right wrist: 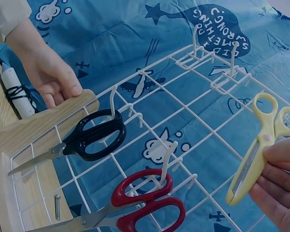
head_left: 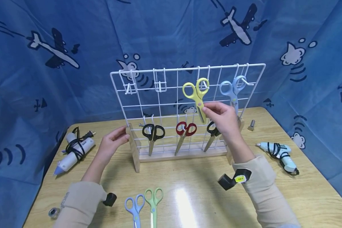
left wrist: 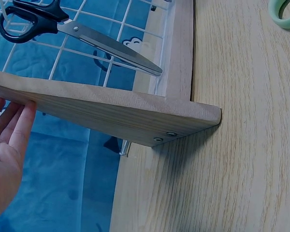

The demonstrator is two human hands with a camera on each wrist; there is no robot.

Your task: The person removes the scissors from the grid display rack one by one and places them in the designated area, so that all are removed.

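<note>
The right hand's [head_left: 223, 118] grip pinches the blades of the yellow plastic-handled scissors [head_left: 197, 93] between thumb and fingertips; one handle loop hangs over a white hook high on the white wire grid rack [head_left: 171, 104], so the scissors sit against the rack's upper row, right of centre. The left hand's [head_left: 112, 141] grip is released: straight fingers rest against the pale wooden side foot [left wrist: 111, 113] at the rack's left end, thumb on its top edge.

Beside the yellow pair, a light blue pair of scissors [head_left: 233, 88] hangs on the top row. Lower down hang a black-handled pair [head_left: 153, 133], a red-handled pair [head_left: 185, 131] and another dark pair [head_left: 212, 134] partly hidden behind the right hand. On the wooden desk [head_left: 302, 190] in front lie a blue-handled pair [head_left: 134, 205] and a green-handled pair [head_left: 154, 199], side by side. A white glue gun with black cord [head_left: 74, 150] lies to the left, a pale blue glue gun [head_left: 279, 153] to the right.

The blue aeroplane-print backdrop cloth [right wrist: 217, 21] carries writing, seen upside down in the right wrist view; it seems to read "DID SOMETHING WRONG?".
</note>
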